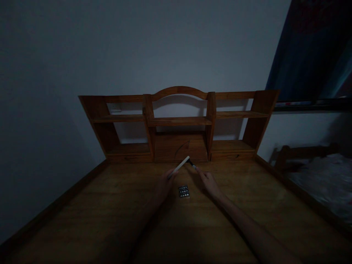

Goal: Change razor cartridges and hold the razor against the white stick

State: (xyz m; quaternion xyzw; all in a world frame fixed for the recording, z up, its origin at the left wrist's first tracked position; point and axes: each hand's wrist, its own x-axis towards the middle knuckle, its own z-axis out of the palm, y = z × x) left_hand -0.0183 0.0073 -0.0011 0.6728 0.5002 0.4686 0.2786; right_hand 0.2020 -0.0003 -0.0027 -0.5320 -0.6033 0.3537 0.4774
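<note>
Left hand (165,180): curled closed around pale stick (180,166), blurred by gloom.
Pale stick: looked straight, slanted above table (233,176), partly covered.
Right hand (209,181): pinched dark-headed tool (191,163) by stick's upper end; couldn't tell if touching.
Dark strips (183,191): lay nearer, unreadably small.

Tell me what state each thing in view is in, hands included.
Left hand, closed on pale stick
Right hand, closed on dark-ended tool
Pale stick, held tilted above desk
Dark-ended tool, held tilted, dark end by the stick's far end; contact unclear
Small dark strips, lying in three rows
Wooden shelf unit, upright
Drawer fronts, look shut
Pale sheeting, crumpled
Dark curtain, hanging
</note>
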